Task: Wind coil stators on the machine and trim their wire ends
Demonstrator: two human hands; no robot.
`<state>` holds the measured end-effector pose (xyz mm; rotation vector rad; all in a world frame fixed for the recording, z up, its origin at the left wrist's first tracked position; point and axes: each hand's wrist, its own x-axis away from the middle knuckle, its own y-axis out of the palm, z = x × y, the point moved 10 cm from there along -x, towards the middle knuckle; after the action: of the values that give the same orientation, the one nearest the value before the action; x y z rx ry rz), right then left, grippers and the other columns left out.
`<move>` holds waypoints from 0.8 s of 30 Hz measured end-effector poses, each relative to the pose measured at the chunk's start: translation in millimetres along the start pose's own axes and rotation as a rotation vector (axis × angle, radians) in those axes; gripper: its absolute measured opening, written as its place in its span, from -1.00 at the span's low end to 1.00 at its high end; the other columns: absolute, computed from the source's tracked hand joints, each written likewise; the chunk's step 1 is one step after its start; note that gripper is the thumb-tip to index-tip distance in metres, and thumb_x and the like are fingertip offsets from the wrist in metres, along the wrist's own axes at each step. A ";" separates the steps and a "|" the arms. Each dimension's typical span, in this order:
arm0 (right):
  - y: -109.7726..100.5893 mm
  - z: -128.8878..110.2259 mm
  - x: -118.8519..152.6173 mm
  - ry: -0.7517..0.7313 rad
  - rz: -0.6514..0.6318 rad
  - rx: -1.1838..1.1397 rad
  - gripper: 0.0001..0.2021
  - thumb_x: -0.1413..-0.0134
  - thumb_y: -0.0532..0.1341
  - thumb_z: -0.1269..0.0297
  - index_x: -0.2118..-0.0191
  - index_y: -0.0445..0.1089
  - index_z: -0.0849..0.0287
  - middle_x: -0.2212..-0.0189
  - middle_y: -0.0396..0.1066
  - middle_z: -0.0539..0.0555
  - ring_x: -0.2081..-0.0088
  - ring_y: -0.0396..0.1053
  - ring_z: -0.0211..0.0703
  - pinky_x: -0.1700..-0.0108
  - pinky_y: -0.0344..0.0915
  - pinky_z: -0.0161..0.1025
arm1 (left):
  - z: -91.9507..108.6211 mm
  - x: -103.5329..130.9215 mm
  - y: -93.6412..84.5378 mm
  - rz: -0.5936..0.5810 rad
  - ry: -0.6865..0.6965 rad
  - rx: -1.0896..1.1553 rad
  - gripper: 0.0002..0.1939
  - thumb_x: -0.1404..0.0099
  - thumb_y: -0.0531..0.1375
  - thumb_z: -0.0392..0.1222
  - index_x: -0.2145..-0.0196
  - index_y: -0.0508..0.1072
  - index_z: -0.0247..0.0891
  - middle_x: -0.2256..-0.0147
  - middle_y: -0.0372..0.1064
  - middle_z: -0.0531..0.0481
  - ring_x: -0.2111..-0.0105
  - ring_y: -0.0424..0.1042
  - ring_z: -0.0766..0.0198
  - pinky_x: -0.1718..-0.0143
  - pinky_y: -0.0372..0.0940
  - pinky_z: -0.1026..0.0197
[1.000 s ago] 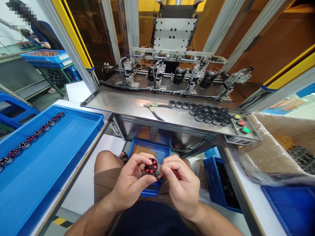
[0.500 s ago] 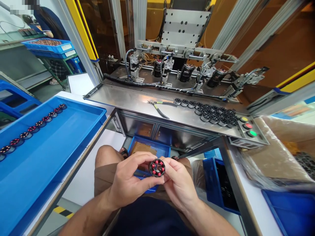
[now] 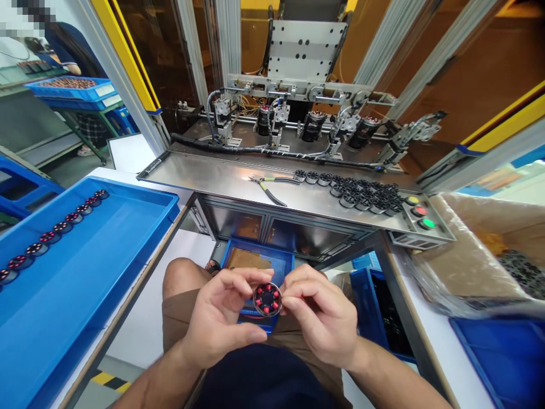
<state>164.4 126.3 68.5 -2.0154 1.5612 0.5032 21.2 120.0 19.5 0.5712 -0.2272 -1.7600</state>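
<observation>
A round motor stator (image 3: 267,299), with a dark ring and red windings inside, is held up above my lap, its face turned to me. My right hand (image 3: 321,315) pinches its right edge between thumb and fingertips. Around its left side my left hand (image 3: 221,318) is open, thumb stretched out below and fingers spread above; whether a fingertip touches the rim I cannot tell. Several similar stators (image 3: 63,227) stand in a row in the blue tray (image 3: 97,272) on the left. Black cylindrical parts (image 3: 370,196) are clustered on the metal ledge.
Pliers (image 3: 270,187) lie open on the metal ledge (image 3: 196,173). Behind stands a machine with clamps and black fixtures (image 3: 314,126). Buttons (image 3: 419,211) sit at the ledge's right end, beside a plastic-lined carton (image 3: 460,255). A blue bin (image 3: 364,301) is below right. A co-worker (image 3: 74,51) is far left.
My left hand has loosened its hold on the stator, its thumb moving down and away. The right hand now pinches the stator's edge. The view has shifted slightly.
</observation>
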 end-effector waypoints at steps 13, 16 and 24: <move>-15.2 -12.5 0.7 -0.139 -0.062 0.117 -0.90 -0.16 0.25 0.43 0.18 0.42 0.22 0.39 0.41 0.12 0.36 0.39 -0.17 0.35 0.41 -0.21 | -47.0 0.7 22.5 -0.056 -0.407 0.200 -0.71 -0.26 0.33 -0.04 0.17 0.51 -0.30 0.38 0.58 -0.07 0.40 0.59 0.28 0.41 0.45 0.34; -19.2 -8.3 -0.9 -0.119 -0.041 0.041 -0.73 -0.10 0.34 0.28 0.08 0.41 0.22 0.33 0.42 0.15 0.31 0.39 -0.11 0.35 0.42 -0.17 | -46.6 0.5 20.2 -0.024 -0.402 0.176 -0.68 -0.27 0.31 -0.01 0.15 0.52 -0.32 0.37 0.58 -0.10 0.38 0.58 0.26 0.41 0.45 0.33; -18.7 -19.3 -2.6 -0.225 -0.047 0.184 -0.81 -0.13 0.31 0.46 0.12 0.49 0.16 0.37 0.46 0.11 0.39 0.42 -0.19 0.38 0.41 -0.22 | -44.8 -0.7 24.5 -0.025 -0.391 0.186 -0.74 -0.30 0.30 -0.06 0.17 0.53 -0.30 0.40 0.59 -0.07 0.41 0.59 0.25 0.40 0.46 0.32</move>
<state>181.2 119.8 88.7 -1.7862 1.3692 0.5280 64.3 120.6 -8.0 0.3566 -0.6635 -1.8760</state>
